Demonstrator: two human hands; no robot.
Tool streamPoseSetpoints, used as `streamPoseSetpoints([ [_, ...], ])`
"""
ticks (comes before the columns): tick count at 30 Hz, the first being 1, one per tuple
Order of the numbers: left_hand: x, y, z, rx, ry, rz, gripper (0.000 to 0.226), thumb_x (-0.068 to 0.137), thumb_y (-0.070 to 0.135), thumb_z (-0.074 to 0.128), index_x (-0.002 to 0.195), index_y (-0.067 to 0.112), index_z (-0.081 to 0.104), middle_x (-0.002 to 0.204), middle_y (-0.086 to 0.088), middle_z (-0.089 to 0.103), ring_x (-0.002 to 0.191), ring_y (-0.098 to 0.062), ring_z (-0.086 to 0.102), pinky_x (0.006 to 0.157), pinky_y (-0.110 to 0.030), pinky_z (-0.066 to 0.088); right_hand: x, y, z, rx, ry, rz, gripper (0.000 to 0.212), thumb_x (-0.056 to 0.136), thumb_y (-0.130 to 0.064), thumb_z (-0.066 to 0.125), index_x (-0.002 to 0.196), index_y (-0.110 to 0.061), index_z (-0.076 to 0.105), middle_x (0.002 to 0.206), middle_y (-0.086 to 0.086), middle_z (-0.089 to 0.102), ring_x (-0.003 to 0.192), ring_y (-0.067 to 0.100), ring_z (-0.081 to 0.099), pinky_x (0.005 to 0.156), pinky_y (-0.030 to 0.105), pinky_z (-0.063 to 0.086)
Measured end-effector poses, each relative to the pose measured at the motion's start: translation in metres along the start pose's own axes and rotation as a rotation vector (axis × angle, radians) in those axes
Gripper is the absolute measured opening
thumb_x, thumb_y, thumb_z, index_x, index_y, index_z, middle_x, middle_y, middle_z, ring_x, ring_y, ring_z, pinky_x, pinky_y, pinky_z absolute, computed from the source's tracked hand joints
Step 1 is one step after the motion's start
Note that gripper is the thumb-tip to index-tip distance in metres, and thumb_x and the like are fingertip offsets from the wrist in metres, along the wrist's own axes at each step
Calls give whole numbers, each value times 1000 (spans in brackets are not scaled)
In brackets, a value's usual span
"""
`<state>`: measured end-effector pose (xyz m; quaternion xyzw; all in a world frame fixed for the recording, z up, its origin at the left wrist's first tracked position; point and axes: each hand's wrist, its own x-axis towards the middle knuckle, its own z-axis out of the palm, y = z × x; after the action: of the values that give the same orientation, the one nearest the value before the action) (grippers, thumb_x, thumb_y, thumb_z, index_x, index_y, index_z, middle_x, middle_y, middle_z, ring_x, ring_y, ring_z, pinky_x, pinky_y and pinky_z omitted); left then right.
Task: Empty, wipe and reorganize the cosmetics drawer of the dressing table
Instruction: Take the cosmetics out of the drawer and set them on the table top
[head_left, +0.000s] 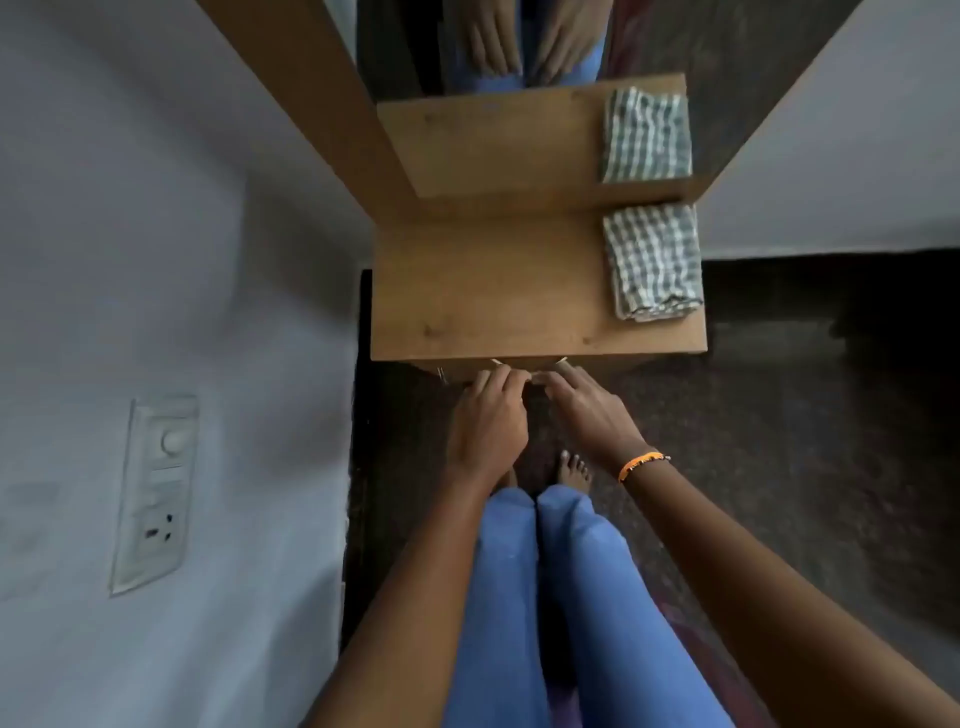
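Here is the cosmetics drawer (524, 364), or what little of it shows: only a thin strip of its front peeps out under the front edge of the dressing table top (488, 291), tucked in or very nearly so, its contents hidden. Both hands are down at that strip. The left hand (485, 423) has its fingers curled in at the drawer's upper lip, and the right hand (589, 410), with an orange wristband (641, 462) at the wrist, reaches in alongside, fingers bent over the same edge, the two sets of fingertips almost meeting in the middle. Whether they hook a handle or just the bare lip I cannot tell; the tabletop's overhang hides the contact.

So by my reckoning this is the very first step, getting the drawer open, with nothing emptied yet. What comes next calls for a straight, even pull towards the body with both hands, so the drawer runs out square and doesn't jam, and the person's legs, in blue trousers (545, 597), stand close in front, so some room will be needed.

Moving outward: a folded checked cloth (652, 262) waits on the right rear of the tabletop, well apart from the hands, handy for wiping. Behind it rises the mirror (519, 62), which doubles the cloth and shows both hands in reflection. A switchboard (156, 493) is set in the pale wall on the left, and the floor is dark.
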<state>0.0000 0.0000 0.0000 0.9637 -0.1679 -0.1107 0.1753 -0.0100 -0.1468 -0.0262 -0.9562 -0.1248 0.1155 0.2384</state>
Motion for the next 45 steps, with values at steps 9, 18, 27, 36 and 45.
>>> streamPoseSetpoints([
  [9,34,-35,85,-33,38,9,48,81,13,33,119,7,61,120,-10,62,109,-31,54,100,-41,41,29,50,76,-52,123,51,37,86,-13,50,122,-7,55,120,14,59,98,35,59,64,37,54],
  [18,42,-44,126,-214,323,-43,22,86,9,45,95,3,64,101,-15,63,100,-30,48,86,-37,40,39,53,109,31,413,21,29,76,-8,48,103,-8,58,108,13,60,71,35,61,53,32,45],
  [27,34,-49,140,-112,390,-14,22,83,10,51,103,9,62,108,-9,60,105,-28,49,79,-38,38,40,53,115,98,531,10,35,74,-4,42,102,-8,62,107,13,63,82,36,60,57,37,48],
  [36,-40,-26,120,-277,389,-33,19,84,9,55,101,12,64,105,-2,60,100,-23,55,87,-37,46,-35,14,103,82,517,61,31,80,-8,44,102,-14,65,105,3,65,83,29,64,56,36,52],
  [45,-66,-17,90,-138,556,-3,20,91,22,51,107,16,63,109,1,62,105,-21,53,102,-40,35,-57,-5,80,-89,578,53,29,93,-34,42,100,-15,64,101,1,63,99,23,51,87,34,37],
])
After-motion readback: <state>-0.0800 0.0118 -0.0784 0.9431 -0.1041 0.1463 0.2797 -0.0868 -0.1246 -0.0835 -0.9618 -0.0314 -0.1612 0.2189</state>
